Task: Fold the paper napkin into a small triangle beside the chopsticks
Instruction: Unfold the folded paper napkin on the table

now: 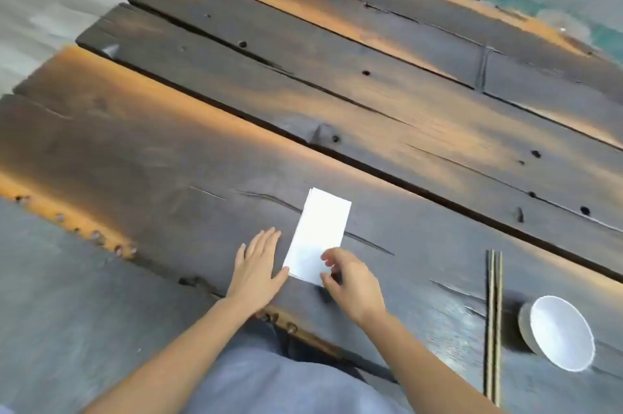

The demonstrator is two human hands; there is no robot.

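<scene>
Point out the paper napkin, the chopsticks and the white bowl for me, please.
paper napkin (318,231): head view, middle of the folded white rectangle.
chopsticks (493,319): head view, midway along the pair's shafts.
white bowl (561,334): head view, inner surface of the bowl.

Paper napkin (318,234): white, folded to long narrow rectangle, flat on dark wood, long axis running near-to-far with slight rightward lean, layered edges showing at far end. Chopsticks (493,326): dark pair, side by side, well right of napkin, pointing near-to-far.
</scene>
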